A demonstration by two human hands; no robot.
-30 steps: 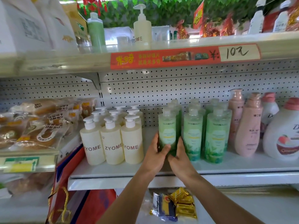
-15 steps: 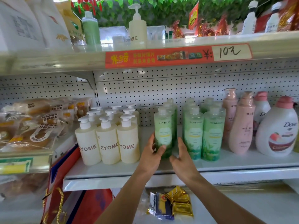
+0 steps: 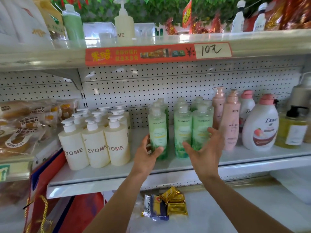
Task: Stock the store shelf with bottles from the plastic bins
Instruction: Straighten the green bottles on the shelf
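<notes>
On the white metal store shelf (image 3: pixel 107 172), the left hand (image 3: pixel 146 153) grasps the lower part of a tall translucent green plastic bottle (image 3: pixel 157 130) with a clear cap, thumb across its front; the bottle stands upright at the front of the leftmost green row. Just right of it, the right hand (image 3: pixel 206 148) is released, fingers spread and relaxed in front of 2 more green bottles (image 3: pixel 191 126); whether it touches them cannot be told. Left of the green group stand cream pump bottles lettered ZYOME (image 3: pixel 96 145). Right of it stand pink pump bottles (image 3: pixel 229 118) and a white Dove bottle (image 3: pixel 260 125). Below the shelf lie gold foil packets (image 3: pixel 175 202).
</notes>
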